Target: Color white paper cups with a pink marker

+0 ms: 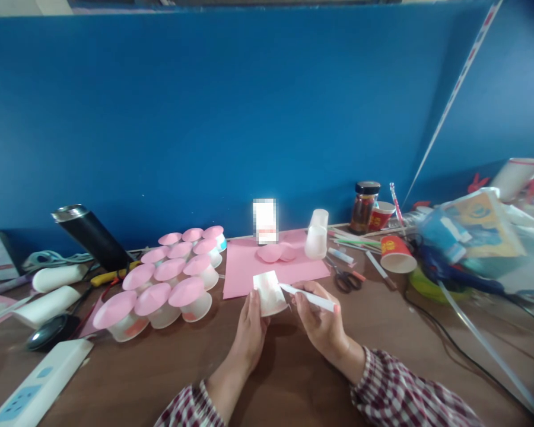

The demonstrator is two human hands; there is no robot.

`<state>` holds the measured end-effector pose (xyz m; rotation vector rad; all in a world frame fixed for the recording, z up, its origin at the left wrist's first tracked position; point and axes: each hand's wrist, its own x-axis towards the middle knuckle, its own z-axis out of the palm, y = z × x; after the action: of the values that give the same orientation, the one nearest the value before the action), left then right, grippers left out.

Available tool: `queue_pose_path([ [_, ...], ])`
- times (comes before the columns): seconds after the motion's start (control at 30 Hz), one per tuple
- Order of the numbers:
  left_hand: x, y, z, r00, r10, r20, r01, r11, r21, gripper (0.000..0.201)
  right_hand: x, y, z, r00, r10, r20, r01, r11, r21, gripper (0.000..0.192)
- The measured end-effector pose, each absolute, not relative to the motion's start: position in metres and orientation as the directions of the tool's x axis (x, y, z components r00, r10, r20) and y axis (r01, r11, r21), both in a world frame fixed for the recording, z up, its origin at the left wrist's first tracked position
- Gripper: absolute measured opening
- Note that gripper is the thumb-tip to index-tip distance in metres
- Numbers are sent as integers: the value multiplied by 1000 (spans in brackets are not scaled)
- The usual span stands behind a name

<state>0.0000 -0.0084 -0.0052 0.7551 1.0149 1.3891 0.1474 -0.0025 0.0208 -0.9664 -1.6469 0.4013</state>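
My left hand point(250, 329) holds a small white cup point(270, 293) on its side just above the brown table point(293, 379). In my right hand point(320, 320) is a white pen point(308, 298) with a pink end, its tip touching the cup's wall. Just beyond the cup lies a pink paper sheet point(249, 267) with pink paper discs point(273, 253) on it. A cluster of several upturned white cups topped with pink discs point(164, 284) stands to the left of my hands.
Stacked clear cups point(317, 236), scissors point(345, 277), a red paper cup point(396, 254), a jar point(365, 207) and straws point(356, 242) lie to the right. A black flask point(91, 237), a white power strip point(35, 385) and white rolls point(57, 277) lie left. Cables point(463, 350) cross the right side.
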Motion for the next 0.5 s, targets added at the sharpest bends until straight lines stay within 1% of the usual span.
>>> queue_pose_path([
  [0.27,0,-8,-7,-145,981,-125,-403,57,914,57,146,-3,22,-93,713,695,414,663,-625,12],
  [0.5,-1,-8,-8,-87,988,-125,-440,75,895,53,146,-3,20,-121,714,690,390,673,-628,13],
])
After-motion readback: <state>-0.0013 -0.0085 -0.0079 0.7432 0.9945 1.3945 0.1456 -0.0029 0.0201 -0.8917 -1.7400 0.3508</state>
